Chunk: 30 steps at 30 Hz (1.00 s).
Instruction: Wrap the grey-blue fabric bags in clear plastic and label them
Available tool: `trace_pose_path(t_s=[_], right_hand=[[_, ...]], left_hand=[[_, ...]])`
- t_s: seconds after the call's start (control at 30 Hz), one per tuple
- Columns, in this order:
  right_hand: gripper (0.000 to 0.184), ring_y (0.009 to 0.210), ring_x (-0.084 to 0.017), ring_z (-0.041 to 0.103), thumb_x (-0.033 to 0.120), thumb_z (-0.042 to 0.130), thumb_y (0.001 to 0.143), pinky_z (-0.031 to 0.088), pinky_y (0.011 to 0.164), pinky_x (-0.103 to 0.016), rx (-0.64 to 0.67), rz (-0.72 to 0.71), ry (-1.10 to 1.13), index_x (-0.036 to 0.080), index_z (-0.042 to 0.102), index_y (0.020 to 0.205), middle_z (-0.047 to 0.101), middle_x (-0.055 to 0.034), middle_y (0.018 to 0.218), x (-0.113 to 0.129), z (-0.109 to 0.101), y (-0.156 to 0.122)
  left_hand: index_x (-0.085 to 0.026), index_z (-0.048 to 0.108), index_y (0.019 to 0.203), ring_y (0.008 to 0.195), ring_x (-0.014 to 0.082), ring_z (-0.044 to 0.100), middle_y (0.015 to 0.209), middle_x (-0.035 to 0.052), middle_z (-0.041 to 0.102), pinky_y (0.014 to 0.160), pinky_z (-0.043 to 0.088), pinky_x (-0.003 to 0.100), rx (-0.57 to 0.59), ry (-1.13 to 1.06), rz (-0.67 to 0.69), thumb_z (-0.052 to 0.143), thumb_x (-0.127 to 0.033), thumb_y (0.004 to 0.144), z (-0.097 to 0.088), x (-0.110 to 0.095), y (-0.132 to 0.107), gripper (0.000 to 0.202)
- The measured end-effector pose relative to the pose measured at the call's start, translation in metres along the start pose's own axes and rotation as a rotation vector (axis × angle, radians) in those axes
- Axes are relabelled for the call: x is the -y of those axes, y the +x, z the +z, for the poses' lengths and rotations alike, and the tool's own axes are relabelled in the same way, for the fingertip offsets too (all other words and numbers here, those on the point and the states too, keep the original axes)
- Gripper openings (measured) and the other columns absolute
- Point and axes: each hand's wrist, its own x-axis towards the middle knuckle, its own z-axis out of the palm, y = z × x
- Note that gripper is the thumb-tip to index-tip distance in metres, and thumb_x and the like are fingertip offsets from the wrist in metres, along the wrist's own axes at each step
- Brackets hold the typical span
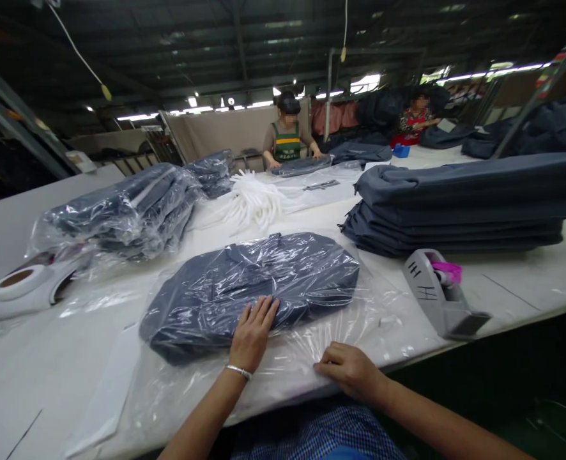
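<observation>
Right hand (350,372), lower centre of frame, fingers curled on the clear plastic bag (388,313) at the bench (527,281) edge, grip not discernible; left hand (253,332) flat, fingers extended, pressing the bagged navy garment (264,281) at mid-frame.

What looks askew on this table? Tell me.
Little. The garment lies slanted to the table edge under the left hand; the right hand rests on the wrinkled loose end of the bag.
</observation>
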Motion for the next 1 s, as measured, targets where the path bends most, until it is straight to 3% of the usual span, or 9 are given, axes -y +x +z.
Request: trace_pose_path(t_s=[0.23, 0.37, 0.5, 0.6, 0.67, 0.73, 0.8, 0.9, 1.0], right_hand=[[0.028, 0.073, -0.017, 0.056, 0.011, 0.044, 0.090, 0.039, 0.064, -0.030, -0.036, 0.049, -0.048, 0.021, 0.066, 0.105, 0.066, -0.0039, 0.084, 0.011, -0.007, -0.005], [0.026, 0.075, -0.018, 0.058, 0.011, 0.046, 0.089, 0.040, 0.065, -0.031, -0.025, 0.063, -0.059, 0.020, 0.066, 0.102, 0.067, -0.0045, 0.085, 0.015, -0.007, -0.006], [0.025, 0.073, -0.016, 0.058, 0.011, 0.049, 0.089, 0.042, 0.064, -0.030, -0.018, 0.000, -0.039, 0.020, 0.065, 0.106, 0.068, -0.0033, 0.087, 0.024, -0.017, -0.002], [0.034, 0.090, -0.017, 0.062, 0.013, 0.054, 0.090, 0.048, 0.081, -0.034, -0.159, -0.040, -0.076, 0.021, 0.060, 0.122, 0.070, -0.0064, 0.104, 0.028, -0.035, 0.008], [0.046, 0.117, -0.026, 0.054, 0.021, 0.060, 0.089, 0.043, 0.100, -0.047, -0.169, -0.006, -0.146, 0.021, 0.052, 0.134, 0.061, -0.0128, 0.127, 0.027, -0.044, 0.015], [0.056, 0.135, -0.033, 0.038, 0.029, 0.064, 0.087, 0.032, 0.109, -0.059, -0.110, 0.007, -0.179, 0.021, 0.046, 0.140, 0.047, -0.0165, 0.144, 0.026, -0.046, 0.020], [0.055, 0.138, -0.032, 0.035, 0.025, 0.062, 0.088, 0.031, 0.111, -0.058, -0.076, -0.042, -0.131, 0.020, 0.046, 0.140, 0.046, -0.0156, 0.146, 0.030, -0.040, 0.022], [0.047, 0.124, -0.022, 0.051, 0.011, 0.052, 0.090, 0.042, 0.106, -0.044, -0.106, -0.180, 0.066, 0.019, 0.049, 0.136, 0.061, -0.0112, 0.130, 0.046, -0.019, 0.024], [0.040, 0.107, -0.017, 0.062, 0.009, 0.049, 0.090, 0.051, 0.094, -0.032, -0.122, -0.176, 0.266, 0.017, 0.055, 0.128, 0.069, -0.0094, 0.114, 0.061, 0.001, 0.030]], left_hand=[[-0.023, 0.030, 0.149, 0.144, 0.0244, 0.028, 0.155, 0.0065, 0.031, 0.116, 0.029, 0.049, -0.071, -0.005, 0.054, 0.040, 0.005, 0.078, -0.012, -0.004, -0.015, 0.077], [-0.023, 0.050, 0.137, 0.138, 0.0238, 0.039, 0.146, 0.0056, 0.048, 0.115, 0.032, 0.049, -0.213, -0.043, 0.196, 0.046, -0.002, 0.088, -0.027, -0.002, -0.021, 0.053], [-0.021, 0.063, 0.120, 0.119, 0.0178, 0.058, 0.126, 0.0036, 0.066, 0.105, 0.045, 0.037, -0.322, -0.158, 0.263, 0.048, -0.009, 0.092, -0.034, -0.015, -0.040, 0.035], [-0.022, 0.064, 0.118, 0.107, 0.0164, 0.064, 0.117, 0.0031, 0.071, 0.094, 0.051, 0.033, -0.321, -0.234, 0.217, 0.044, -0.011, 0.094, -0.038, -0.029, -0.057, 0.033], [-0.023, 0.063, 0.120, 0.105, 0.0165, 0.065, 0.117, 0.0028, 0.071, 0.093, 0.052, 0.032, -0.292, -0.260, 0.183, 0.044, -0.011, 0.094, -0.044, -0.033, -0.061, 0.035], [-0.025, 0.058, 0.128, 0.113, 0.0178, 0.062, 0.124, 0.0038, 0.067, 0.097, 0.051, 0.034, -0.256, -0.242, 0.128, 0.047, -0.008, 0.091, -0.051, -0.032, -0.056, 0.042], [-0.027, 0.046, 0.140, 0.130, 0.0241, 0.049, 0.141, 0.0073, 0.054, 0.107, 0.044, 0.043, -0.185, -0.168, 0.048, 0.051, -0.006, 0.086, -0.057, -0.028, -0.042, 0.058], [-0.035, 0.026, 0.149, 0.145, 0.0332, 0.021, 0.159, 0.0088, 0.023, 0.114, 0.026, 0.061, -0.073, -0.009, -0.054, 0.049, 0.003, 0.079, -0.053, -0.019, -0.017, 0.083], [-0.041, 0.020, 0.150, 0.144, 0.0327, 0.026, 0.158, 0.0095, 0.024, 0.112, 0.028, 0.062, -0.013, 0.058, -0.039, 0.043, 0.006, 0.080, -0.035, -0.009, -0.001, 0.087]])
